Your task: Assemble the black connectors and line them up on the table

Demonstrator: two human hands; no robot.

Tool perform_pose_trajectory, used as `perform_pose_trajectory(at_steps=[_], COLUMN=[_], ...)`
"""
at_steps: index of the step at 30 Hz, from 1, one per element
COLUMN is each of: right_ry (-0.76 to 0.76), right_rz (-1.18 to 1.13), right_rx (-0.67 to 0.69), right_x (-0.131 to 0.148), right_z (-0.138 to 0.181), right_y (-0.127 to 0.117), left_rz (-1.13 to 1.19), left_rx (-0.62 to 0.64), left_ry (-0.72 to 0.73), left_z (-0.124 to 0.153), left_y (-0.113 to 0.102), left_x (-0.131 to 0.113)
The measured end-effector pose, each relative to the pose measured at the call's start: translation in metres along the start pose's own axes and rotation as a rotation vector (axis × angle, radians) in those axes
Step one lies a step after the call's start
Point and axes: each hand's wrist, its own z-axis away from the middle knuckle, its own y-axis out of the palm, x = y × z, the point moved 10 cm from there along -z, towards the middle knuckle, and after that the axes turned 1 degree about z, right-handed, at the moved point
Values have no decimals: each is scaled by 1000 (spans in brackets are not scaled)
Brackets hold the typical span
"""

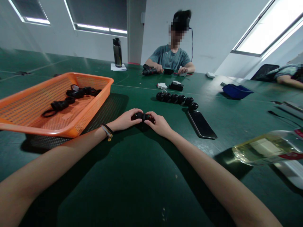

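Note:
Between my two hands is a small black cylindrical part (141,116), low over the green table. The fingers of my left hand (132,118) are closed on its left end. My right hand (155,121) grips the right end with thumb and fingers. My fingers hide much of the part, so its exact kind cannot be made out. A row of several round black parts (176,98) lies just beyond my right hand. To the left, an orange plastic basket (78,127) holds several black pieces with cords or loops (62,104).
A phone (202,124) and a bottle of yellowish liquid (265,148) are on the right. Farther back are white (162,85) and black (176,85) parts, a blue tray (237,91) and a dark drinking bottle (117,52). Across the table sits a person (170,58) near a power drill (149,71).

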Motion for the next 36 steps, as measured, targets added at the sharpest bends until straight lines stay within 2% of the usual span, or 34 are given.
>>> perform_pose_trajectory(at_steps=[36], right_ry=[10], right_rz=[28], right_rx=[7], right_x=[0], right_z=[-1], right_y=[1], left_rz=[-11], left_rx=[8], left_ry=[-3], left_z=[0], left_y=[0], left_x=[-1])
